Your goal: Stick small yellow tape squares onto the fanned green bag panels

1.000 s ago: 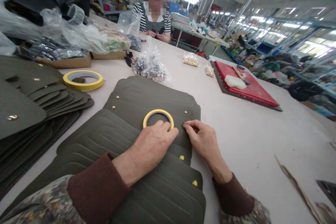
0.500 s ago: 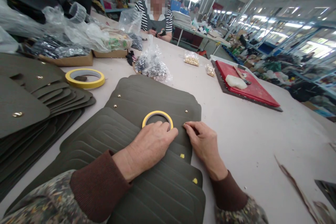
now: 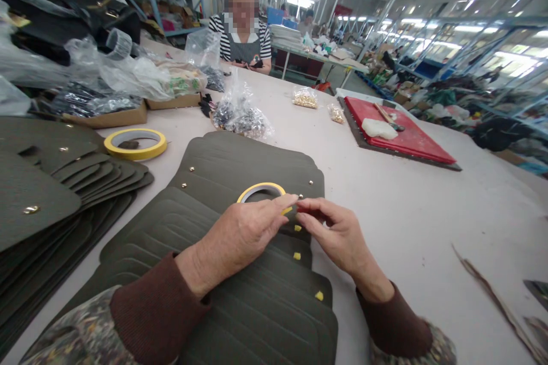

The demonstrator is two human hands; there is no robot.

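A fanned stack of dark olive leather panels (image 3: 240, 165) with small brass studs lies on the table in front of me. My left hand (image 3: 244, 234) is closed on a small yellow tape roll (image 3: 259, 188) and holds it tilted just above the panels. My right hand (image 3: 338, 234) meets the left fingertips at the roll's right edge, thumb and forefinger pinched on the tape's loose end. Three small yellow tape bits (image 3: 296, 255) stick to the right edges of the nearer panels.
More olive panels (image 3: 51, 182) are stacked at the left, beside a larger yellow tape roll (image 3: 135, 144). Behind are plastic bags of hardware (image 3: 242, 111) and cardboard trays (image 3: 107, 117). A red mat (image 3: 402, 137) lies at the right. A person in a striped top (image 3: 242, 40) sits across the table.
Both hands have lifted off the panels. The small tape roll has come up with the left hand, and the right fingers now pinch at its edge. A third yellow bit shows on a panel.
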